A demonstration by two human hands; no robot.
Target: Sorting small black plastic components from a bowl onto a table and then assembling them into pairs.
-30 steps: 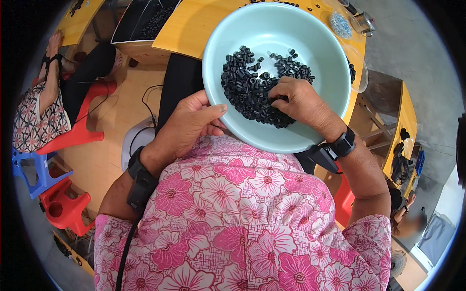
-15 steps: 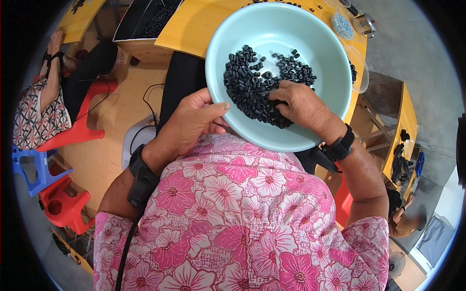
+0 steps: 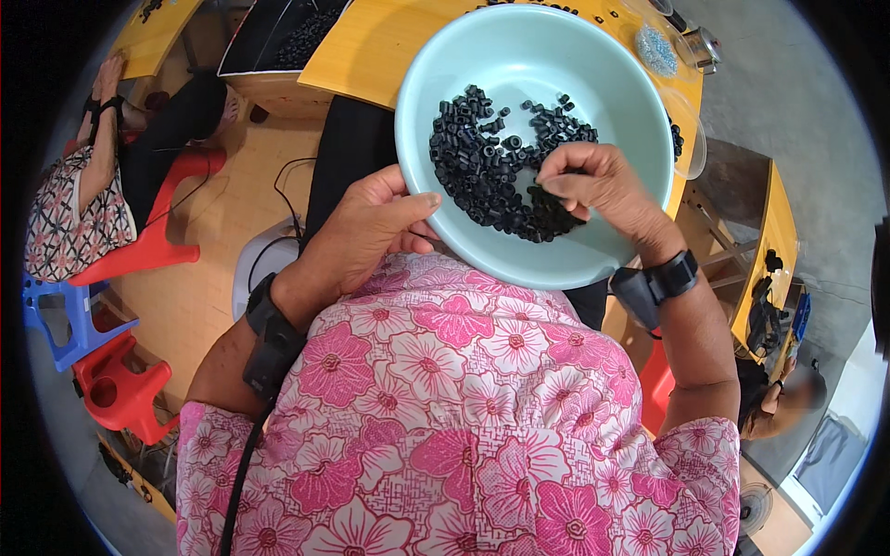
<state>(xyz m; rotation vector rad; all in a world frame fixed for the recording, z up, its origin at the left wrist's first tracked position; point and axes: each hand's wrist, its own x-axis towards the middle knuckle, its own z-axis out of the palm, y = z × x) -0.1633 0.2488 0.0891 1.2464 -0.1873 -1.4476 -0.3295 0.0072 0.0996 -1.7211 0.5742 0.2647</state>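
A pale turquoise plastic basin (image 3: 616, 102) is tilted toward me, its near side against my flowered top. Many small black cylindrical pieces (image 3: 477, 171), some with a hole through them, lie heaped in its left and lower part. My left hand (image 3: 375, 222) grips the basin's left rim, thumb on the rim and the other fingers underneath. Over the right of the heap, inside the basin, is my right hand (image 3: 598, 190), its thumb and fingers curled together in a pinch. Whatever may be between those fingertips is hidden.
The basin overlaps a yellow table (image 3: 371, 56). Behind its right side are a clear tub of small bluish-silver pieces (image 3: 656, 51) and a metal cup (image 3: 702, 46). At the left, another person (image 3: 79, 213) sits on a red stool (image 3: 171, 227), near a blue stool (image 3: 60, 320).
My right hand has lifted off the heap and moved right, its wrist turning and its fingers staying curled. My left hand still holds the rim.
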